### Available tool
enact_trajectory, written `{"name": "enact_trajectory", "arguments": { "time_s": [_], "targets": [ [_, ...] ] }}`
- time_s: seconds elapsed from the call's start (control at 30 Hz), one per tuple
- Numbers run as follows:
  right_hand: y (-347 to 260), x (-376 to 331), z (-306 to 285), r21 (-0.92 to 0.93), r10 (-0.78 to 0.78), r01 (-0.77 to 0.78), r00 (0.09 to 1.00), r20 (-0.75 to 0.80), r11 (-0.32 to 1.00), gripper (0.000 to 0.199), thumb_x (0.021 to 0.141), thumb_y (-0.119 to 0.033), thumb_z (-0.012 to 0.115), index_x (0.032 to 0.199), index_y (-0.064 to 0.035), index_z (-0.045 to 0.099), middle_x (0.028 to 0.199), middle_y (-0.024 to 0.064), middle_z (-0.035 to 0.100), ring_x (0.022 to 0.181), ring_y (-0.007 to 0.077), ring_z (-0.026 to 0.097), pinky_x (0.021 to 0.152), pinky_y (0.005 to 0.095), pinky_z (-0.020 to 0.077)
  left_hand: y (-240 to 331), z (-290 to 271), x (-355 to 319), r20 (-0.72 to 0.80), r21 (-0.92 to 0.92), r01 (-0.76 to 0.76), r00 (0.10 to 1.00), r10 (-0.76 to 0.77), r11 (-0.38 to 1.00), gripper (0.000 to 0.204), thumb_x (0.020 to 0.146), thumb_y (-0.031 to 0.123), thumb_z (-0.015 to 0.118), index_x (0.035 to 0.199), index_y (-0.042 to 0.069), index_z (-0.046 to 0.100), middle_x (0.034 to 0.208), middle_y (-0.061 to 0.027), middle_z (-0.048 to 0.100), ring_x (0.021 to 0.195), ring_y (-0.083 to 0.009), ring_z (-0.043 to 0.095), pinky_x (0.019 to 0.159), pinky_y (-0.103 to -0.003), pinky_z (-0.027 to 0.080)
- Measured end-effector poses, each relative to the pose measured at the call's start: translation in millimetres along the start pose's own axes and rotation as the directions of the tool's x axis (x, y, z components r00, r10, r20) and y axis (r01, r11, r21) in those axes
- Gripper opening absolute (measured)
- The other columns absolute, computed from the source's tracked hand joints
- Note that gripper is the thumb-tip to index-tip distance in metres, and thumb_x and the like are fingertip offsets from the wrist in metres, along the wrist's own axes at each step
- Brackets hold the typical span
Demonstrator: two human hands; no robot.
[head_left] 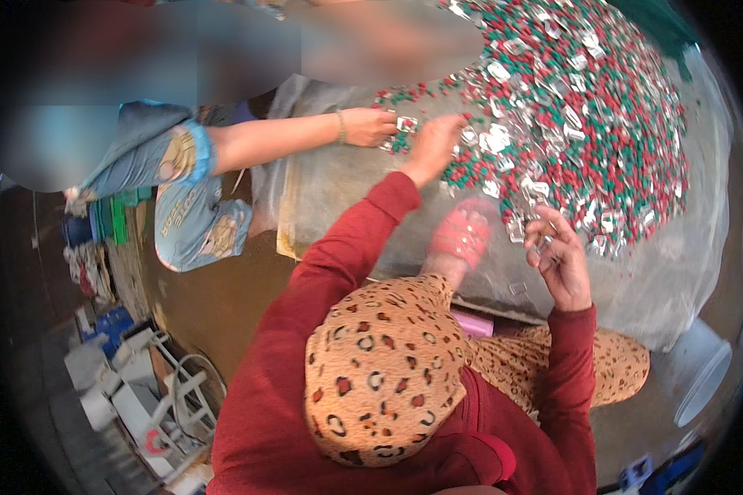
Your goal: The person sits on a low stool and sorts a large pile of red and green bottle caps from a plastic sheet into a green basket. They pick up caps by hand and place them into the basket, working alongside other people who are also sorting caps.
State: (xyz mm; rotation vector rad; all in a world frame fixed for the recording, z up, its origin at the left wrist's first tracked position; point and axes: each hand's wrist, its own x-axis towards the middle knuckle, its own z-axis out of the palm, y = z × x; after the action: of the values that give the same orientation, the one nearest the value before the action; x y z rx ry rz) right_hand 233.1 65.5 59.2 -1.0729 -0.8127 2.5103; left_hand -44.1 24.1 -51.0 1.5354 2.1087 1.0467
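A wide pile of small red and green pieces point(627, 140), mixed with clear plastic pieces point(495, 139), lies on a pale sheet point(347, 198). My left hand point(436, 147) reaches to the pile's near left edge. Its fingers are blurred, so what they hold, if anything, is unclear. My right hand point(560, 257) is raised at the pile's near edge, palm partly turned up. Its thumb and fingers pinch what looks like a small clear plastic piece point(543, 242). Left of my left hand, another person's hand point(370, 126) touches a clear piece point(406, 124) with red in it.
My foot in a pink sandal point(461, 235) rests on the sheet between my hands. A translucent bucket point(698, 371) stands at the right. One loose clear piece point(517, 289) lies near my right wrist. At lower left are white frame-like objects point(153, 404).
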Motion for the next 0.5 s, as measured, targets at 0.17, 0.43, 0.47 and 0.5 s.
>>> {"name": "enact_trajectory", "arguments": {
  "time_s": [0.17, 0.43, 0.47, 0.5],
  "targets": [
    [18.7, -0.3, -18.8, 0.186, 0.048, -0.057, 0.998, 0.051, 0.981, 0.027, 0.082, -0.003, 0.046, 0.108, -0.0022, 0.053, 0.084, 0.0038, 0.055, 0.064, 0.0082, 0.049, 0.046, 0.0195, 0.0360, 10.4, -18.8, 17.5, 0.221, -0.132, 0.407, 0.901, -0.373, 0.904, 0.025, 0.081, 0.016, 0.065, 0.103, 0.004, 0.064, 0.087, -0.0095, 0.069, 0.079, -0.0148, 0.065, 0.072, -0.029, 0.050],
    [29.1, -0.9, -12.9, 0.168, 0.136, -0.132, 0.991, -0.011, 0.977, 0.018, 0.089, -0.010, 0.046, 0.104, -0.0027, 0.053, 0.076, 0.0016, 0.054, 0.056, 0.0062, 0.045, 0.041, 0.0178, 0.0323, -13.4, -29.7, 34.8, 0.109, 0.047, 0.252, 0.961, -0.255, 0.967, 0.021, 0.079, 0.009, 0.061, 0.099, 0.004, 0.066, 0.083, -0.0138, 0.068, 0.081, -0.0243, 0.066, 0.073, -0.033, 0.050],
    [28.3, 0.1, -13.9, 0.162, 0.134, -0.129, 0.991, -0.020, 0.978, 0.017, 0.089, -0.010, 0.045, 0.103, -0.0028, 0.053, 0.076, 0.0015, 0.054, 0.056, 0.0061, 0.045, 0.040, 0.0178, 0.0320, -16.4, -33.0, 35.0, 0.107, 0.036, 0.239, 0.965, -0.241, 0.970, 0.021, 0.079, 0.009, 0.061, 0.099, 0.004, 0.066, 0.085, -0.0140, 0.068, 0.081, -0.0243, 0.066, 0.073, -0.033, 0.050],
    [28.4, 1.8, -15.0, 0.178, 0.123, -0.114, 0.992, -0.042, 0.977, 0.016, 0.090, -0.010, 0.045, 0.102, -0.0028, 0.053, 0.075, 0.0011, 0.053, 0.055, 0.0058, 0.045, 0.039, 0.0175, 0.0308, -19.2, -37.1, 35.0, 0.104, 0.026, 0.225, 0.968, -0.227, 0.974, 0.021, 0.079, 0.010, 0.061, 0.099, 0.005, 0.066, 0.086, -0.0141, 0.068, 0.082, -0.0243, 0.066, 0.074, -0.033, 0.050]
  ]
}}
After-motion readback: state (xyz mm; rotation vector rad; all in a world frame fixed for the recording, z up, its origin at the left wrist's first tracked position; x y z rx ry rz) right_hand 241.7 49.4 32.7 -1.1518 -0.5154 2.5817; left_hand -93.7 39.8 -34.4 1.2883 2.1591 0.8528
